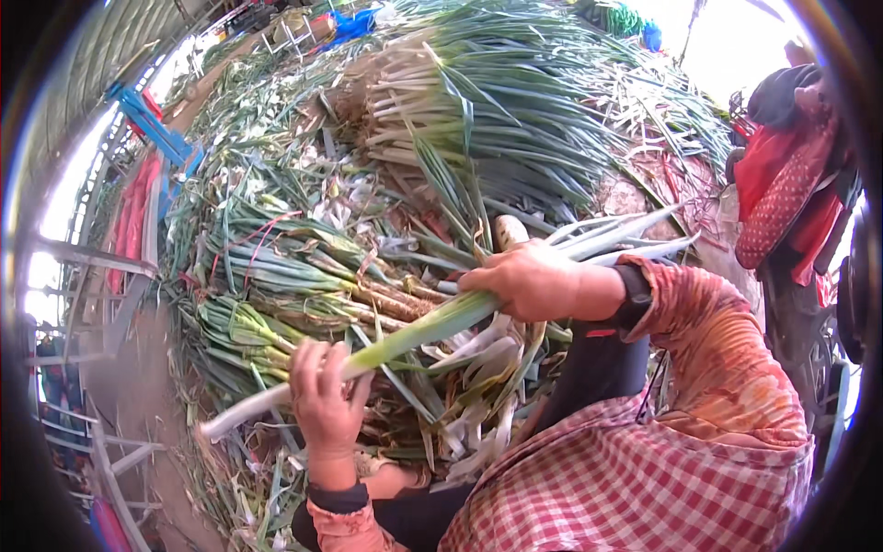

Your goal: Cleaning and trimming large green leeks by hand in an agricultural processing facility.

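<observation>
A long green onion (418, 333) with a white stalk and green leaves lies slanted across the middle of the head view. My right hand (524, 279) grips it where the stalk turns into leaves. My left hand (324, 400) is wrapped around the white stalk lower down, near the root end at the lower left. Peeled outer skins and loose leaves (478, 386) lie heaped just under both hands, over my lap in a red checked apron (625, 478).
A big pile of green onions (478, 101) fills the ground ahead, with tied bundles (276, 276) at the left. A blue frame (156, 129) stands at the far left. Another person in red clothing (791, 184) is at the right edge.
</observation>
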A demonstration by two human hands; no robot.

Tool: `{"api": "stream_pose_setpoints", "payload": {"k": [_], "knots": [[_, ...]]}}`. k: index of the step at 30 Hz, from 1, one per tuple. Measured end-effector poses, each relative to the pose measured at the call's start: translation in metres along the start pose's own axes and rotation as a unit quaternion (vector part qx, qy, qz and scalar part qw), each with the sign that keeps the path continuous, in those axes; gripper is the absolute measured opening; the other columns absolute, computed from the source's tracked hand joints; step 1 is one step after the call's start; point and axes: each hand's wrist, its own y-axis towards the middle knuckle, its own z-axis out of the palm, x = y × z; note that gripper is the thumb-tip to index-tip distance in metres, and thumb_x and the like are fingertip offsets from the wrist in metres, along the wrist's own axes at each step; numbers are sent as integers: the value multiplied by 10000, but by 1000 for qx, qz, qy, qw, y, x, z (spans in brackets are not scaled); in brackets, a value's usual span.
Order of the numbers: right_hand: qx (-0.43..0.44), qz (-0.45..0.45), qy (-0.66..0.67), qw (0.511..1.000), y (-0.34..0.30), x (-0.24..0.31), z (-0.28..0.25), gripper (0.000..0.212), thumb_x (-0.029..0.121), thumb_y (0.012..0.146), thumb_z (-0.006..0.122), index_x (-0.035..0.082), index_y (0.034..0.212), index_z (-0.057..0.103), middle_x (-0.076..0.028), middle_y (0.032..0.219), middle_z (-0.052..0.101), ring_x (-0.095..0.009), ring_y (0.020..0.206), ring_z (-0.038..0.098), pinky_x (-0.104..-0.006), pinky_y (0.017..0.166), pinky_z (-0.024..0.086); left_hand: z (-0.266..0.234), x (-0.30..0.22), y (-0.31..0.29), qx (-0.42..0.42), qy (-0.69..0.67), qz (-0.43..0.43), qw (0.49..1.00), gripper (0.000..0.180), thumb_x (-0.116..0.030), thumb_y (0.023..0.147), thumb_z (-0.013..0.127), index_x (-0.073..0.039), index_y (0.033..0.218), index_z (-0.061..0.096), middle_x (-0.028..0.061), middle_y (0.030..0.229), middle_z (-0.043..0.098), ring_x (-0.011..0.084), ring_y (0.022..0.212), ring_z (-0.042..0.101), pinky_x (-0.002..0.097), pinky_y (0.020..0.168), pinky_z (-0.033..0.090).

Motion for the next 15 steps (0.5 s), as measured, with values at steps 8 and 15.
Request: {"api": "stream_pose_setpoints", "payload": {"k": [8, 15], "knots": [[-365, 216, -147, 894, 32, -153, -113, 384, 207, 659, 641, 130, 1015, 518, -111, 809, 581, -294, 709, 571, -361, 625, 458, 6, 8, -5, 8, -73, -100, 992, 326, -103, 719, 564, -24, 1026, 488, 158, 1047, 472, 330, 1000, 456, 393, 838, 380], [-399, 215, -217, 865, 151, -216, -143, 735, 424, 597, 650, 1, 1134, 379, -246, 949, 524, -380, 845, 537, -443, 702, 442, 27, 5, -11, 132, -105, -122, 978, 315, -120, 711, 573, -60, 1011, 500, 145, 992, 501, 320, 925, 492, 384, 772, 415]]}}
